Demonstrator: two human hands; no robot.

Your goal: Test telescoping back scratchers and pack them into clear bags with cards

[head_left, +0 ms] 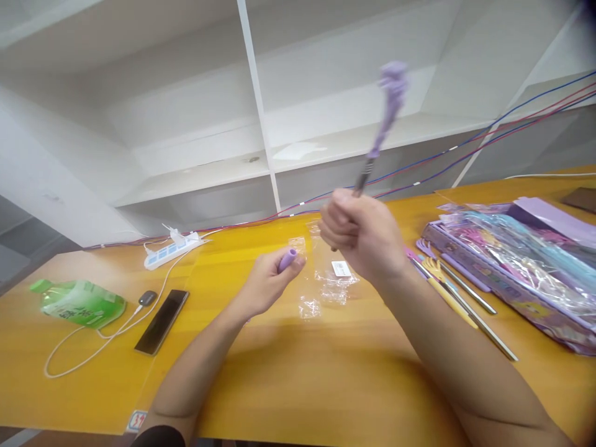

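My left hand (267,279) is wrapped around a purple tubular handle (287,259), whose open end sticks out past the thumb. Higher up and to the right, my right hand (361,233) grips the dark metal rod of a back scratcher (390,102). Its purple head points upward and is blurred by motion. The handle and the rod are apart. Below the hands, clear plastic wrappers (310,307) lie on the yellow table (298,372), one bearing a white label (341,268).
To the right stands a purple patterned box (503,298) full of wrapped items. Beside it lie loose claw-shaped heads (433,268), a yellow handle (451,301) and metal rods (488,335). At left are a green bottle (81,303), a phone (162,321) and a power strip (171,249).
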